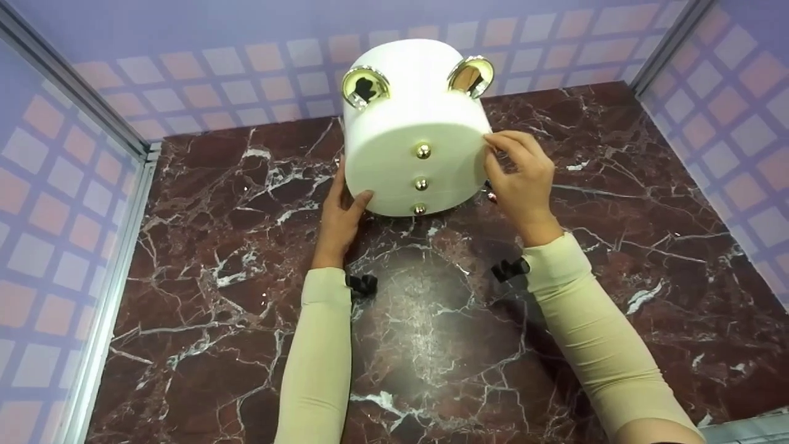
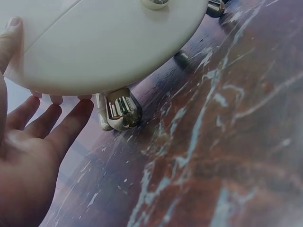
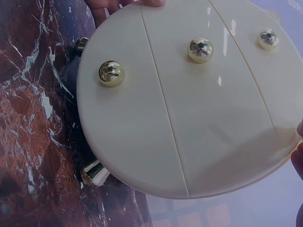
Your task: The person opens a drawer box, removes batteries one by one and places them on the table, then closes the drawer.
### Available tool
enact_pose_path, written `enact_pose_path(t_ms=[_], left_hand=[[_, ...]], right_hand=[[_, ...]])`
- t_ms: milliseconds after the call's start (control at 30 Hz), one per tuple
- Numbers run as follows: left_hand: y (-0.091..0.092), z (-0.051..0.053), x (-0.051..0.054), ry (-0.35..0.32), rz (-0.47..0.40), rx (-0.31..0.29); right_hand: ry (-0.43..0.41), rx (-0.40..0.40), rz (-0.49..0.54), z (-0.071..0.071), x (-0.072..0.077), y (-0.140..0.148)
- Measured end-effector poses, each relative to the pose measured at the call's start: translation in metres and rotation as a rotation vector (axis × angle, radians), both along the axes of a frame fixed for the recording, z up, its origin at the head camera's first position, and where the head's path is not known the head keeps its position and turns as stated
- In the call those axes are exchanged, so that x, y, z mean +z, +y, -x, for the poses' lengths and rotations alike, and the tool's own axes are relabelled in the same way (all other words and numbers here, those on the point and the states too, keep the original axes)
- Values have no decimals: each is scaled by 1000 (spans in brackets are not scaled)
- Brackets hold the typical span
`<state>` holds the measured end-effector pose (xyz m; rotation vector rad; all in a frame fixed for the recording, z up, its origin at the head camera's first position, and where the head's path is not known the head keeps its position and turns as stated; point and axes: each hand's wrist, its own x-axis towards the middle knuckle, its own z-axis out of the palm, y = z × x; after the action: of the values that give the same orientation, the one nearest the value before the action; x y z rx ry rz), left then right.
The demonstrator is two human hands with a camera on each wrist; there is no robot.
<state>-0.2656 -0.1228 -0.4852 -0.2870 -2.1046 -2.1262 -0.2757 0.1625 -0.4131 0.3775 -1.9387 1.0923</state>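
A glossy white drum-shaped drawer box point(image 1: 385, 163) stands at the far middle of the table, with its flat round front towards me. Seams split that front into three drawer faces, each with a round gold knob point(image 3: 200, 49). Two shiny gold ear-like pieces point(image 1: 365, 86) sit on top, and shiny metal feet point(image 2: 124, 109) show underneath. My left hand point(image 1: 341, 225) holds the box's lower left edge, thumb on the front and fingers at the side and underneath. At the upper right edge, my right hand point(image 1: 524, 176) pinches the rim between thumb and forefinger.
Dark red marble with white veins covers the tabletop point(image 1: 246, 345). Pale purple panels with pink and white squares point(image 1: 222, 68) rise at the back and both sides, with metal strips point(image 1: 117, 296) along the corners. Black wrist mounts point(image 1: 510, 269) stick out inward from both cuffs.
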Motion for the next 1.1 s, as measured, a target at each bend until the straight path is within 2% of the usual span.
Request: enact_pose_path(t_ms=[133, 300, 433, 533, 667, 800, 967, 1100], left_hand=[[2, -2, 1, 7, 27, 24], [3, -6, 0, -33, 79, 40], [0, -4, 4, -31, 79, 20], [-3, -3, 8, -48, 31, -14], [-8, -4, 19, -90, 17, -14], [-10, 1, 32, -79, 51, 16], [-10, 17, 44, -42, 169, 70], [-7, 23, 59, -12, 257, 104]], right_hand=[[-16, 21, -14, 1, -3, 3], [-37, 20, -34, 2, -8, 6], [-21, 29, -30, 2, -8, 6], [-3, 35, -31, 2, -8, 6], [10, 32, -28, 0, -12, 4], [13, 57, -30, 0, -18, 1], [2, 111, -15, -3, -26, -8], [-12, 147, -18, -7, -32, -18]])
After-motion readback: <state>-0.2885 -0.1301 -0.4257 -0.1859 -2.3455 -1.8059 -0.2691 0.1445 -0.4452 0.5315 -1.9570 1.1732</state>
